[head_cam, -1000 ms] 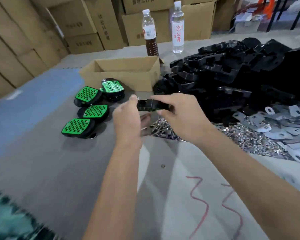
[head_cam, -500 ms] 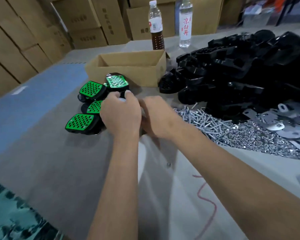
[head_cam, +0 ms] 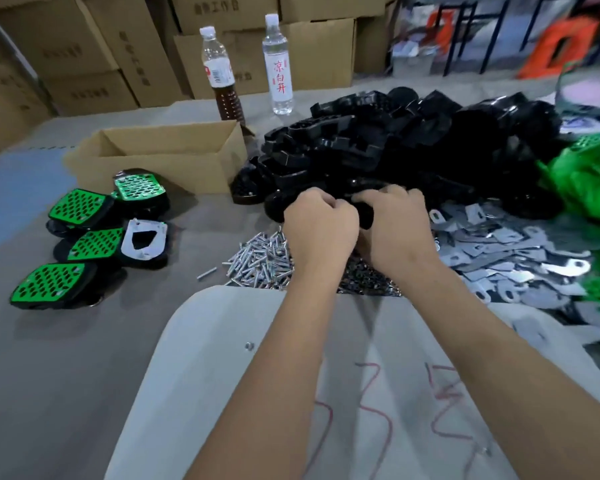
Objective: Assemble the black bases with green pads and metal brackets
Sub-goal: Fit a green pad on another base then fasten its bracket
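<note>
My left hand (head_cam: 321, 226) and my right hand (head_cam: 397, 230) meet at the near edge of a big pile of black bases (head_cam: 395, 143). Both close on one black base (head_cam: 365, 213) held between them; most of it is hidden by my fingers. To the left lie several finished bases with green pads (head_cam: 78, 206), and one upturned piece shows its metal bracket (head_cam: 145, 237). Loose metal brackets (head_cam: 506, 244) are heaped right of my hands. A heap of loose green pads (head_cam: 589, 181) sits at the far right.
Screws (head_cam: 260, 261) and small nuts (head_cam: 364, 278) are piled just under my wrists. An open cardboard box (head_cam: 160, 157) stands behind the finished pieces, with two bottles (head_cam: 279, 64) beyond it. A white sheet (head_cam: 239, 393) with red marks covers the near table.
My hands carried a black piece left to the finished group and set it down upturned. Both hands then moved right to the edge of the black pile.
</note>
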`<action>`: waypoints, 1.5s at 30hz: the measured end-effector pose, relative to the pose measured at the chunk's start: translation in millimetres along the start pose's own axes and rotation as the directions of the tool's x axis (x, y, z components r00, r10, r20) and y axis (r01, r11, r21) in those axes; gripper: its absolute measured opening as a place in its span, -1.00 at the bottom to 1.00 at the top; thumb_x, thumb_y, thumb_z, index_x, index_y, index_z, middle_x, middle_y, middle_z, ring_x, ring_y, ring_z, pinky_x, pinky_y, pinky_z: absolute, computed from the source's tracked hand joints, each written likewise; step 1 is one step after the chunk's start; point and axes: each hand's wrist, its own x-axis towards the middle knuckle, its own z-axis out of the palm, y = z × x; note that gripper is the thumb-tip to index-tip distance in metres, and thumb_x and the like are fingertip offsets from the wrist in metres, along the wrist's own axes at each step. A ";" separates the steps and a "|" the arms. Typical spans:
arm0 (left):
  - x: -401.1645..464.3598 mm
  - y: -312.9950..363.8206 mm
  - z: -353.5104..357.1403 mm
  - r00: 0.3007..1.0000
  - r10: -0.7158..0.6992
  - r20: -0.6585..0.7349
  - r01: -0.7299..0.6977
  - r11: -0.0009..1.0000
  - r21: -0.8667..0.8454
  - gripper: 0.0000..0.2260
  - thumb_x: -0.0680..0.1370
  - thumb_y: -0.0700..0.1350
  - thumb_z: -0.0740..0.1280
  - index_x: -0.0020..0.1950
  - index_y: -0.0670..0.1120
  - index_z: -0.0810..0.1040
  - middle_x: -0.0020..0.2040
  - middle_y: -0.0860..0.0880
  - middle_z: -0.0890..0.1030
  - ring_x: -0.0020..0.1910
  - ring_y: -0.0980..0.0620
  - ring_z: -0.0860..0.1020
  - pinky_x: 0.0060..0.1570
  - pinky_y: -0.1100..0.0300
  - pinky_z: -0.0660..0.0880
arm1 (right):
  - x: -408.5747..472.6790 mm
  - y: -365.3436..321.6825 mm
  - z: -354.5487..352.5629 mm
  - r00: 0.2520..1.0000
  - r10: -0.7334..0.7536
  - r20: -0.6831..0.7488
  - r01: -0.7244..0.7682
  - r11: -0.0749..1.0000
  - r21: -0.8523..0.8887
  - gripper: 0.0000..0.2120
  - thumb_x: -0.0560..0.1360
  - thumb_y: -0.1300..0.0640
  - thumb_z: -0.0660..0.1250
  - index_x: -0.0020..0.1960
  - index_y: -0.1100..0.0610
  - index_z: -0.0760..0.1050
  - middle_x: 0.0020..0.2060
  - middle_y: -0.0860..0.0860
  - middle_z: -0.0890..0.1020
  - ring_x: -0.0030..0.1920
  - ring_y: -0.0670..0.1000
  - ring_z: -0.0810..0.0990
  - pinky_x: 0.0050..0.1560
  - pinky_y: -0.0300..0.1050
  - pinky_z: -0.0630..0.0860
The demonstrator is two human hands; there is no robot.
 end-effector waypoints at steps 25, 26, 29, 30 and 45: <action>-90.4 73.7 99.8 0.677 0.273 0.684 0.024 0.920 -0.390 -0.89 0.61 -0.13 0.42 0.05 -0.16 0.59 -0.06 -0.21 0.71 -0.29 -0.20 0.70 -0.56 0.26 0.38 | -85.5 182.7 -116.6 0.734 0.591 -0.334 -0.659 0.738 -0.143 -0.53 0.50 -0.11 0.51 0.33 0.08 0.57 0.25 0.26 0.54 0.39 0.33 0.35 0.31 0.22 0.35; -92.9 74.1 105.0 0.663 0.274 0.696 0.021 0.923 -0.384 -0.84 0.64 -0.07 0.40 0.05 -0.16 0.58 -0.07 -0.26 0.71 -0.31 -0.24 0.69 -0.57 0.25 0.37 | -88.2 186.4 -117.1 0.717 0.635 -0.287 -0.688 0.711 -0.146 -0.47 0.50 -0.09 0.52 0.38 0.09 0.51 0.31 0.27 0.49 0.43 0.34 0.31 0.35 0.30 0.33; -94.8 72.2 116.7 0.668 0.273 0.692 -0.016 0.935 -0.353 -0.71 0.67 0.04 0.35 -0.05 -0.18 0.57 -0.22 -0.30 0.63 -0.40 -0.17 0.60 -0.61 0.24 0.31 | -94.2 193.1 -113.8 0.730 0.610 -0.308 -0.663 0.741 -0.105 -0.41 0.49 0.03 0.57 0.45 0.12 0.47 0.32 0.27 0.48 0.42 0.32 0.33 0.40 0.35 0.26; -94.6 71.9 119.2 0.679 0.261 0.686 -0.023 0.942 -0.335 -0.63 0.67 0.10 0.33 -0.04 -0.23 0.57 -0.25 -0.29 0.59 -0.39 -0.17 0.58 -0.60 0.24 0.30 | -95.1 193.1 -112.3 0.734 0.590 -0.336 -0.647 0.758 -0.082 -0.38 0.47 0.06 0.58 0.46 0.11 0.47 0.30 0.26 0.48 0.39 0.31 0.36 0.39 0.31 0.27; -90.0 74.9 101.1 0.728 0.169 0.665 0.130 0.917 -0.376 -0.79 0.64 -0.04 0.36 -0.05 -0.17 0.49 -0.16 -0.24 0.63 -0.44 -0.10 0.61 -0.56 0.27 0.39 | -75.3 159.2 -120.8 0.554 0.748 -0.364 -0.011 0.444 0.896 -0.82 0.68 0.16 0.30 -0.07 0.22 0.51 -0.38 -0.06 0.52 -0.48 0.00 0.42 -0.50 -0.05 0.40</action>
